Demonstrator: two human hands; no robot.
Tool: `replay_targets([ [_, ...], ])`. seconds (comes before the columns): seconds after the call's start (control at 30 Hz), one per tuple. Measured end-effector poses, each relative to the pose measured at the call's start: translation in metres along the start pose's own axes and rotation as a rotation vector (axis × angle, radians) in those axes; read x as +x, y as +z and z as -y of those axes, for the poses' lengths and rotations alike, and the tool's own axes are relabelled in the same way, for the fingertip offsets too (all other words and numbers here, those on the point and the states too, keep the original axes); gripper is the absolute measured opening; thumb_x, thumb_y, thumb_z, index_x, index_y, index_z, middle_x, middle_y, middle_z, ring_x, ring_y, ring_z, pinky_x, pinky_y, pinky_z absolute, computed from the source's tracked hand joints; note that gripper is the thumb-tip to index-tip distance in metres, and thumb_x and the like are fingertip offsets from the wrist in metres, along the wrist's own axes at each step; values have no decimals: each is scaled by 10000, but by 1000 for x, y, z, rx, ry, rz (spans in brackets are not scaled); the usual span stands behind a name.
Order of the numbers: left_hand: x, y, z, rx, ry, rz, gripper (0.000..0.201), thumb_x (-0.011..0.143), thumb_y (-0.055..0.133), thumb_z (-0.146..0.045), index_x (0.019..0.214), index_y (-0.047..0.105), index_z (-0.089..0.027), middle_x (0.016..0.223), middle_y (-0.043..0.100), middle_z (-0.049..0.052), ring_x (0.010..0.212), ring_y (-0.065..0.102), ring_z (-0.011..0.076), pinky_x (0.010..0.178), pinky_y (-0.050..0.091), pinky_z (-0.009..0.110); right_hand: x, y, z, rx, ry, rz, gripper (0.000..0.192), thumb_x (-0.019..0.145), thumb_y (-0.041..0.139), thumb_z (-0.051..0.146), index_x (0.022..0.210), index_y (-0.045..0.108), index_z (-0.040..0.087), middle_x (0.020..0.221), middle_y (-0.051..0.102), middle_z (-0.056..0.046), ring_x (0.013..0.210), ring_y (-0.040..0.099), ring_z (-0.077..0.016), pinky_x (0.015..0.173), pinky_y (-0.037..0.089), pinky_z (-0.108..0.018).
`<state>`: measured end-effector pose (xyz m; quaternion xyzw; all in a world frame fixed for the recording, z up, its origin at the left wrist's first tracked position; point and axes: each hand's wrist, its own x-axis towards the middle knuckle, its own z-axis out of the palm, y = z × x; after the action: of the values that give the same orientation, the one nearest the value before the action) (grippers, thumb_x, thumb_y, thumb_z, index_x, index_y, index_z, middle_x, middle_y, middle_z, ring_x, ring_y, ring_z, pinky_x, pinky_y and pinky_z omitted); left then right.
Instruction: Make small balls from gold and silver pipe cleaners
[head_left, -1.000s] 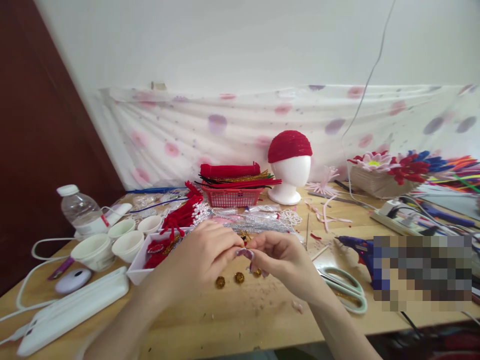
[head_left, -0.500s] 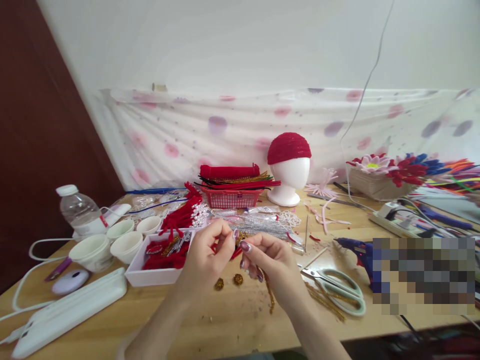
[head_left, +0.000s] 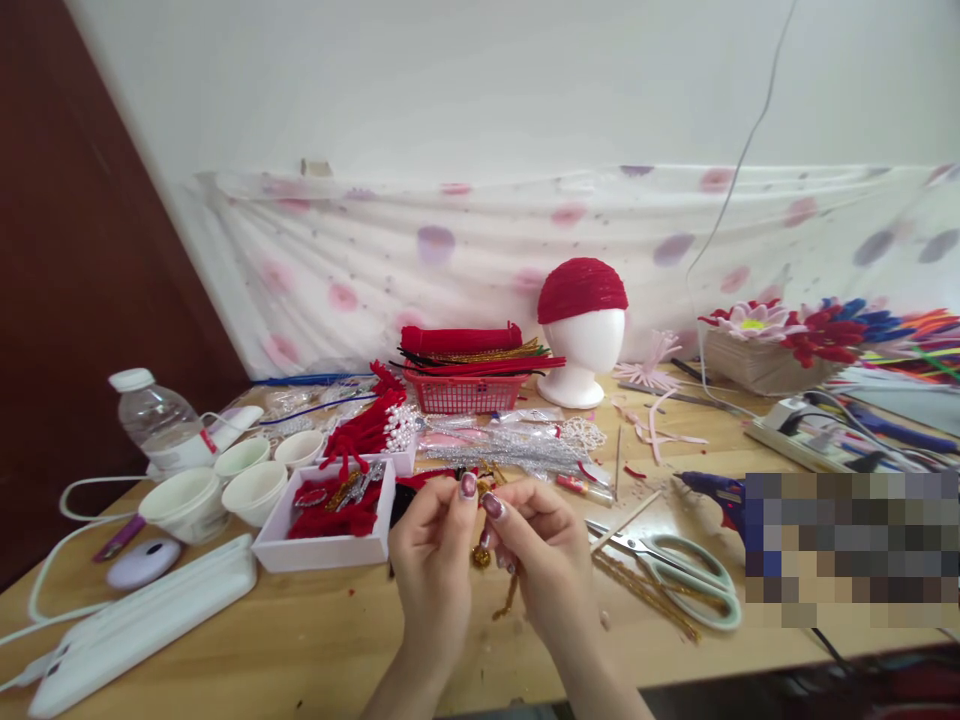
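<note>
Close together over the table, my left hand (head_left: 435, 550) and my right hand (head_left: 547, 545) pinch at a gold tinsel pipe cleaner (head_left: 508, 600). Its loose end dangles below my right fingers, and the part between the fingertips is mostly covered. Just beneath the fingertips shows a gold tinsel ball (head_left: 481, 556); whether it touches the table I cannot tell. Scissors with pale green handles (head_left: 694, 580) lie right of my right hand, beside more gold pipe cleaners (head_left: 645, 597). Left of my left hand stands a white box (head_left: 322, 553) holding red fuzzy pieces and silver and gold bits.
Paper cups (head_left: 184, 505), a bottle (head_left: 159, 425) and a white power bank-like bar (head_left: 142, 630) stand at left. Behind are a red basket (head_left: 465, 393) of pipe cleaners and a foam head (head_left: 589, 350) with a red cap. A glue gun (head_left: 709, 490) and power strip (head_left: 795, 435) lie right.
My left hand has moved right and turned more upright, closer to my right hand. The dangling gold end has shifted left. One of the two gold balls seen before is now hidden from view.
</note>
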<state>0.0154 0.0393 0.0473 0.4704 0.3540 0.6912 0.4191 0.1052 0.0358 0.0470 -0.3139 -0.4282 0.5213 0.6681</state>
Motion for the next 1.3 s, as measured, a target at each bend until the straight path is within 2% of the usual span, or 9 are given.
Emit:
replay_targets([
  [0.1,7,-16,-8,223,86,147,303,927,595,-327,652,600,-201,614,505,-29,577,472,133,544,393,250,5,-13,12,-85,33,103,282,739,831,411,704,679,176,510,641,19,410,489,-71,412,401,-176],
  [0.33,27,-48,-44,658,206,807,169,940,490,-175,793,570,-198,789,541,1,736,529,157,660,395,282,13,-38,46,-373,238,504,140,763,787,211,737,655,174,572,665,34,484,550,-69,489,409,-181],
  [0.43,33,-47,-50,722,142,972,131,890,508,-120,791,537,-201,795,533,-13,742,515,152,671,384,278,17,-43,54,-453,309,613,108,785,748,190,738,652,171,565,665,37,482,562,-72,477,389,-179],
  [0.5,35,-45,-51,701,101,999,137,880,523,-128,765,524,-201,763,515,-24,713,498,146,657,367,277,20,-45,58,-467,344,656,114,769,770,208,748,667,165,563,672,34,454,541,-66,447,352,-174],
  [0.67,32,-43,-38,517,90,801,193,906,556,-217,714,555,-195,703,502,-17,682,488,154,619,347,284,24,-45,56,-377,350,593,161,742,826,263,750,704,159,558,677,28,445,534,-54,431,351,-165],
  [0.9,8,-36,-10,144,127,390,183,919,629,-251,747,668,-200,717,531,-7,682,501,145,607,373,262,7,-32,37,-152,191,309,167,700,870,239,706,720,164,529,687,18,433,544,-53,438,426,-146],
  [1.03,-7,-26,-5,39,169,212,150,897,671,-234,755,717,-216,707,568,-3,688,510,146,602,389,249,-4,-27,26,-67,132,214,186,687,884,225,660,708,168,503,681,19,405,534,-48,418,427,-133],
  [1.13,-14,-19,-5,-31,153,112,142,868,710,-241,733,739,-213,690,588,2,673,510,145,590,392,245,-9,-26,16,-19,109,173,181,746,856,276,675,725,173,515,695,6,402,540,-44,419,429,-124],
  [1.3,-18,-17,6,-118,113,69,168,845,730,-256,688,739,-197,657,583,2,634,521,146,571,410,255,-16,-23,2,78,129,75,208,750,862,327,677,740,176,514,704,2,389,538,-27,416,416,-99],
])
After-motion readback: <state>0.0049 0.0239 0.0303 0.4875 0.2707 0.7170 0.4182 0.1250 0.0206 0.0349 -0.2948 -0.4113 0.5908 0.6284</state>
